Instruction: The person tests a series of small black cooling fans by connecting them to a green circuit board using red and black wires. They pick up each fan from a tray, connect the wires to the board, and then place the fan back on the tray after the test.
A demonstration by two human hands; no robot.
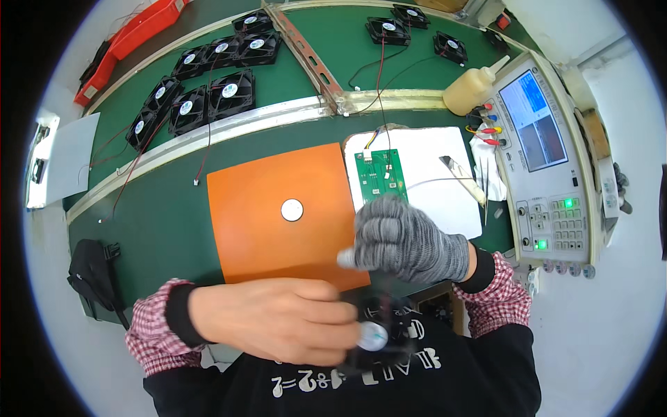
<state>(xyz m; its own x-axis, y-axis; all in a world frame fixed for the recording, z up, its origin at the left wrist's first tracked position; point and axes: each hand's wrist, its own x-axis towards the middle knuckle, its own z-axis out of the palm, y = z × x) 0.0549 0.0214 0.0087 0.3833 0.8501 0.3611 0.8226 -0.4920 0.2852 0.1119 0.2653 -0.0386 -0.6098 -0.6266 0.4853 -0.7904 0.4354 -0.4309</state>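
Close to my body, my left hand (281,321), bare, grips a black cooling fan (396,344) by its side. The fan is smeared by motion, with a white round label at its hub. My right hand (406,240), in a grey knitted glove with a bare thumb tip, is closed above and beyond the fan. A dark wire seems to run from the fan up toward it, but what its fingers hold is hidden. Just past the glove, a green circuit board (380,174) with a plugged-in cable lies on a white board (434,149).
An orange mat (278,243) carries a white disc (292,210). Several black fans (229,94) stand behind a metal-edged ledge. At right are a test instrument (549,167), a squeeze bottle (472,90), clip leads (490,128) and a wrapped blade (462,179). A black pouch (97,278) sits at left.
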